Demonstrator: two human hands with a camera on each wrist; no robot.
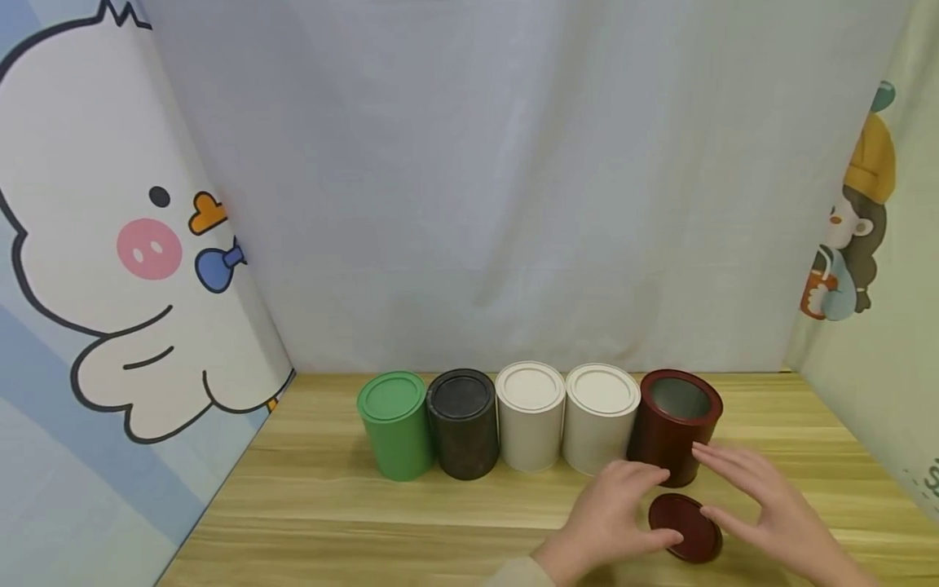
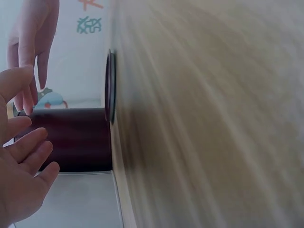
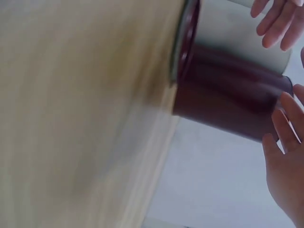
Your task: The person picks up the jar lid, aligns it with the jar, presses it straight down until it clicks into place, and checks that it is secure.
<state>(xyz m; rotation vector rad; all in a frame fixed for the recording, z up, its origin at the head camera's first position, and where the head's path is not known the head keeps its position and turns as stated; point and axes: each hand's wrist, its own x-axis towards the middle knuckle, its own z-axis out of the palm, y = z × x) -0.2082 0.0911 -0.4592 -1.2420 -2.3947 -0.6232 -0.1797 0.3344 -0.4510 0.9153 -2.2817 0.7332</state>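
Note:
A dark red can (image 1: 671, 440) stands uncovered at the right end of a row, its grey inside showing. In front of it a round dark red lid (image 1: 685, 527) lies flat on the wooden table. My left hand (image 1: 605, 518) hovers left of the lid, fingers spread and holding nothing. On the other side my right hand (image 1: 766, 509) is held above the table, thumb and fingers apart, with nothing in it. The left wrist view has the lid (image 2: 110, 88) edge-on beside the can (image 2: 71, 140). In the right wrist view, the right hand's fingers (image 3: 287, 126) appear close to the can's top end.
Left of the red can stand two white cans (image 1: 530, 428) (image 1: 600, 428), a black can (image 1: 464, 436) and a green can (image 1: 399, 440), all lidded and close together. A pale curtain (image 1: 477, 187) hangs behind the table (image 1: 330, 522). Printed cloth walls (image 1: 88, 269) flank it.

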